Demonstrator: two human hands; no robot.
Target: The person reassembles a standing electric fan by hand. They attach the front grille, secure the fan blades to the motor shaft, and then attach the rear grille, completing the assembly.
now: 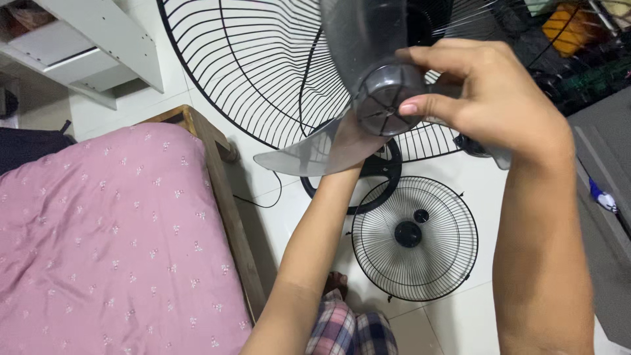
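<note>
Both hands hold a grey fan blade up close: right hand (486,98) pinches its hub (384,98), left hand (351,141) grips behind a blade (309,154). Keep the hub steady and square. Below, a small grille (415,238) lies on the floor (460,315); a large grille (263,66) stands farther off, bed (105,243) left.

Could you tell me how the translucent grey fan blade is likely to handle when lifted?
The fan blade looks like thin plastic, so probably light and slightly flexible. Its smooth surface may be slippery; the right hand pinches its hub.
</note>
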